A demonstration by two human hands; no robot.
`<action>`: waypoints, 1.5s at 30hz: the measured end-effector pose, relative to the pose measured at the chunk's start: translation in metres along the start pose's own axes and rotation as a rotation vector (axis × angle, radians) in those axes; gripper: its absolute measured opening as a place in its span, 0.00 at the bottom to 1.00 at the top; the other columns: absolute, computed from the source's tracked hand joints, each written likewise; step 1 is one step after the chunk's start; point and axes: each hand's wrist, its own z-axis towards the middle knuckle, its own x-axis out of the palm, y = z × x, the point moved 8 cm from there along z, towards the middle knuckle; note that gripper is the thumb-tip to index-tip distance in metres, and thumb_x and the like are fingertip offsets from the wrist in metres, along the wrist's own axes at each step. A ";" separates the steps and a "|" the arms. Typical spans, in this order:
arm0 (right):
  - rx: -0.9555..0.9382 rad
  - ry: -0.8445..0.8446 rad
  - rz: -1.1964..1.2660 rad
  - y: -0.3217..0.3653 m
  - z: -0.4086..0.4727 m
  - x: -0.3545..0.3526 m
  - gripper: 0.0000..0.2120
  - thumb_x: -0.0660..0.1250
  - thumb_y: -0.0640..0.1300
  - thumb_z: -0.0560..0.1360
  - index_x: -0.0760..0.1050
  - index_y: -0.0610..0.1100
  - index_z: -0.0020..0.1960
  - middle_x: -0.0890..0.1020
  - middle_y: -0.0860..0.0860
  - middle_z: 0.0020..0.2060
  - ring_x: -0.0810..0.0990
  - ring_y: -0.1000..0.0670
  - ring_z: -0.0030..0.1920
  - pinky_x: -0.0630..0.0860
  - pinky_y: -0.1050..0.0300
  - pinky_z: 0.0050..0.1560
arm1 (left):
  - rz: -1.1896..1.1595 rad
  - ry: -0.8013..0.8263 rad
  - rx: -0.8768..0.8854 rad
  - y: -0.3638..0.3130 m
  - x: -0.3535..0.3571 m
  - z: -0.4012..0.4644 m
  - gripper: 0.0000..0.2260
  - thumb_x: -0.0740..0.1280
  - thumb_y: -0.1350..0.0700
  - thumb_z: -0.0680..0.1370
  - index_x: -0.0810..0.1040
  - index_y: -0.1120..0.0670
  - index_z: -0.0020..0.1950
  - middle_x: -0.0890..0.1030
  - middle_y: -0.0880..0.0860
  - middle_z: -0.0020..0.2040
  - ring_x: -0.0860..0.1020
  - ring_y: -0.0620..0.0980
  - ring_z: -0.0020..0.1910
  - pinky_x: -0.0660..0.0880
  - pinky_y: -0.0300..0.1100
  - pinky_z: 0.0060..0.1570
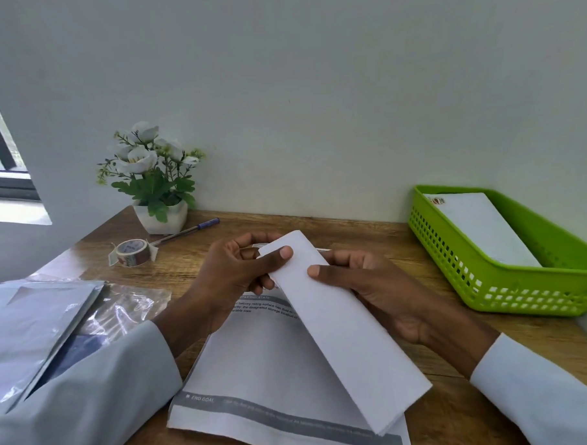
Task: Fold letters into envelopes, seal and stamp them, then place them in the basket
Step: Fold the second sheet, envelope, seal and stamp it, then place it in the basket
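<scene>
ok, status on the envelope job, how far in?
Done: one stamped envelope lies in the green basket. In hand: left hand and right hand both hold a folded letter; no envelope around it yet. Left: inserting, sealing and stamping it, with the tape roll untouched, plus the printed sheet underneath.

A wooden tabletop point(370, 242) is seen set against a pale wall. At ten o'clock a white pot of artificial white flowers point(155, 181) is placed, with a blue-capped pen point(188, 229) and a roll of patterned tape point(133, 252) just beside it. A green perforated basket point(510, 280) is stood at two o'clock. Printed sheets point(275, 367) are laid at six o'clock, and a clear plastic packet of envelopes point(54, 320) at nine o'clock.
</scene>
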 end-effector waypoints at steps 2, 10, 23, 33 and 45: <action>0.026 -0.032 0.068 -0.002 0.000 -0.002 0.15 0.72 0.46 0.75 0.81 0.43 0.60 0.86 0.40 0.50 0.84 0.48 0.39 0.81 0.55 0.40 | -0.034 0.018 -0.019 0.002 0.000 0.000 0.18 0.75 0.55 0.67 0.82 0.55 0.55 0.83 0.55 0.35 0.77 0.45 0.26 0.73 0.34 0.24; 0.025 -0.162 0.136 -0.002 -0.005 -0.015 0.09 0.71 0.46 0.75 0.83 0.43 0.51 0.85 0.45 0.37 0.82 0.51 0.29 0.77 0.61 0.27 | -0.159 0.051 -0.059 0.006 0.000 -0.001 0.18 0.74 0.60 0.67 0.81 0.57 0.57 0.85 0.55 0.39 0.83 0.47 0.35 0.79 0.36 0.33; -0.063 -0.217 0.132 0.002 -0.006 -0.008 0.13 0.73 0.45 0.73 0.82 0.44 0.58 0.87 0.41 0.48 0.85 0.47 0.36 0.79 0.56 0.35 | -0.218 -0.015 -0.079 0.007 -0.003 -0.002 0.14 0.74 0.60 0.66 0.82 0.60 0.50 0.86 0.56 0.42 0.84 0.46 0.37 0.80 0.35 0.36; -0.146 -0.336 0.220 0.004 -0.007 -0.010 0.12 0.73 0.43 0.74 0.82 0.43 0.57 0.87 0.41 0.47 0.85 0.44 0.40 0.81 0.52 0.39 | -0.154 0.113 -0.142 0.013 0.015 -0.010 0.11 0.74 0.59 0.66 0.83 0.60 0.48 0.86 0.57 0.41 0.84 0.46 0.36 0.81 0.37 0.36; -0.039 -0.233 0.124 0.001 -0.001 -0.025 0.19 0.76 0.47 0.67 0.82 0.37 0.54 0.87 0.42 0.48 0.84 0.48 0.42 0.81 0.57 0.39 | -0.069 0.023 -0.095 0.005 0.001 -0.004 0.12 0.75 0.63 0.67 0.83 0.64 0.49 0.86 0.59 0.43 0.83 0.48 0.35 0.80 0.37 0.37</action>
